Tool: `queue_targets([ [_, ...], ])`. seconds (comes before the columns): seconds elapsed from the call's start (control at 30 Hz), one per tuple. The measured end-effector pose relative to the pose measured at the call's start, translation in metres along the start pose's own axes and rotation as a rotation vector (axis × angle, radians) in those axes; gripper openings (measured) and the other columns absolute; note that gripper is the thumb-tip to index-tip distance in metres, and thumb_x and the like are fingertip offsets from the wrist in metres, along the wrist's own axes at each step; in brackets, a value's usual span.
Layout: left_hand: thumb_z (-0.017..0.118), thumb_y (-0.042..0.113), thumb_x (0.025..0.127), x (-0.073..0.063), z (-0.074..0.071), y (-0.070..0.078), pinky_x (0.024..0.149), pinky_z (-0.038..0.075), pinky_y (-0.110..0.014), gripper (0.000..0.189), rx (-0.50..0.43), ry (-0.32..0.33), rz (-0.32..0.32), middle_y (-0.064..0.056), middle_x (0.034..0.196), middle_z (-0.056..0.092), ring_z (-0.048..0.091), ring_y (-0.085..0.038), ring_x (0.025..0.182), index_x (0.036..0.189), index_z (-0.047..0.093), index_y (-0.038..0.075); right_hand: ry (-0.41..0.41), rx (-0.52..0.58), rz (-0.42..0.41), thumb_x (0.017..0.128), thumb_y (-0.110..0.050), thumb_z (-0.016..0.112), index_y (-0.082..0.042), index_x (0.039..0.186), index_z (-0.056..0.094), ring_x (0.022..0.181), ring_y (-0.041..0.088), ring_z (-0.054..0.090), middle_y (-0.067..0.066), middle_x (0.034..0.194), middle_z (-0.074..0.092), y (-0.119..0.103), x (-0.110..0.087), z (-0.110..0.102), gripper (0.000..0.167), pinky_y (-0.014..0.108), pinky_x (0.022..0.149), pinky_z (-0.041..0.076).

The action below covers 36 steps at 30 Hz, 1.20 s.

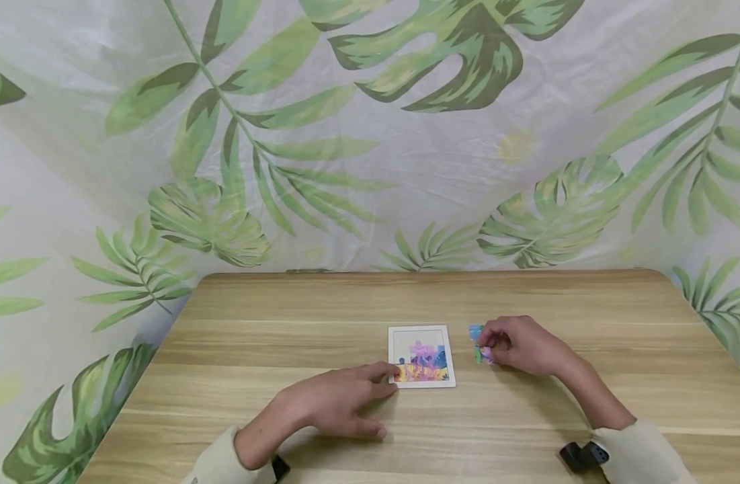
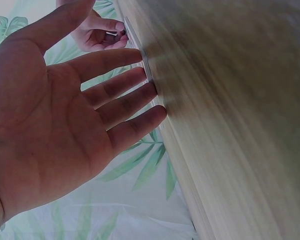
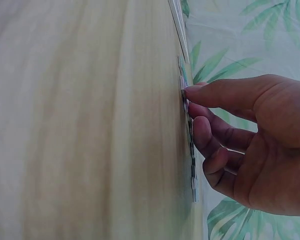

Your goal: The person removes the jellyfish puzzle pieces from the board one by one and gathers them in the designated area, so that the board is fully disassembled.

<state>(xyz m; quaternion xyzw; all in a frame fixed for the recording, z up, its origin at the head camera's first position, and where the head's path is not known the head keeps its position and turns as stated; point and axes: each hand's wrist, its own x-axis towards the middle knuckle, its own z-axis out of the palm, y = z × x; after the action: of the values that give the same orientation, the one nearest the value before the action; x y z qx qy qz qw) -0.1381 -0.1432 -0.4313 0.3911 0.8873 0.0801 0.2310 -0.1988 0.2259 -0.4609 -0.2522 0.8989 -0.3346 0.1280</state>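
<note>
Currently, your left hand (image 1: 345, 403): spread wide, fingers long and straight, palm side showing in the left wrist view. The foremost fingertips touch the near left corner of the puzzle board, while your thumb points away from it, over the table.

Your right hand (image 1: 523, 346): narrow, with fingers bent inward. Thumb and forefinger pinch one of the loose pieces (image 1: 475, 332), low by the tabletop; you cannot tell whether it is lifted.

Puzzle board (image 1: 406, 337): a small white-bordered square, flat on the table between your two hands, slightly nearer the left one.

Fitted pieces (image 1: 423, 368): joined along the lower part of the board, yellow and orange at the bottom, with pink and blue above. A pink knob stands up near the middle, and pale backing shows higher up.

Loose pieces: just right of the board, partly under your right hand. Blue, green and pink patches show; the right wrist view has them edge-on in a thin line.

Table (image 1: 527, 296): light wood grain, with rounded far corners.

Cloth (image 1: 406, 161): pale, printed with big green leaves, hanging behind the table.

Sleeves (image 1: 642, 454): cream-coloured, on both arms, each with a black device (image 1: 583, 457) at the wrist.
</note>
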Motion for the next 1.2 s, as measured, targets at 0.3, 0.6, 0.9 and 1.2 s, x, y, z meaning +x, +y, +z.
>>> queue_targets([
  [0.3,0.07,0.052,0.102,0.0001,0.0002,-0.0005,0.125,0.044,-0.04,0.069,0.003,0.006,0.009,0.0,0.174,0.036,0.043,-0.022,0.157,0.158,0.055,0.014,0.005,-0.021,0.017,0.094,-0.002,0.077,-0.011,0.104,0.076,0.083,0.007,0.061,-0.004,0.093,0.073,-0.0014,0.0014,-0.0011,0.013,0.022,0.073,0.054],
  [0.6,0.069,0.052,0.102,0.0005,0.0006,-0.0011,0.126,0.043,-0.04,0.069,-0.008,-0.003,0.005,0.001,0.174,0.035,0.041,-0.022,0.158,0.158,0.055,0.015,0.009,-0.028,0.009,0.094,-0.004,0.079,-0.01,0.104,0.076,0.083,0.007,0.061,-0.005,0.094,0.073,-0.0024,0.0013,-0.0011,0.013,0.023,0.071,0.053],
  [0.9,0.069,0.052,0.102,0.0004,0.0005,-0.0006,0.125,0.044,-0.04,0.068,-0.012,0.0,0.009,0.001,0.174,0.036,0.043,-0.022,0.157,0.158,0.056,0.015,0.006,-0.033,0.012,0.094,-0.002,0.078,-0.011,0.104,0.076,0.083,0.006,0.061,-0.004,0.093,0.073,-0.0003,0.0029,-0.0004,0.014,0.023,0.073,0.054],
  [1.2,0.069,0.052,0.102,0.0005,-0.0006,-0.0004,0.126,0.043,-0.041,0.069,-0.002,-0.001,0.007,0.0,0.174,0.036,0.042,-0.023,0.158,0.158,0.055,0.014,0.005,-0.017,0.007,0.095,-0.005,0.077,-0.011,0.106,0.075,0.085,0.006,0.063,-0.005,0.094,0.073,-0.0045,0.0051,0.0012,0.012,0.022,0.074,0.055],
])
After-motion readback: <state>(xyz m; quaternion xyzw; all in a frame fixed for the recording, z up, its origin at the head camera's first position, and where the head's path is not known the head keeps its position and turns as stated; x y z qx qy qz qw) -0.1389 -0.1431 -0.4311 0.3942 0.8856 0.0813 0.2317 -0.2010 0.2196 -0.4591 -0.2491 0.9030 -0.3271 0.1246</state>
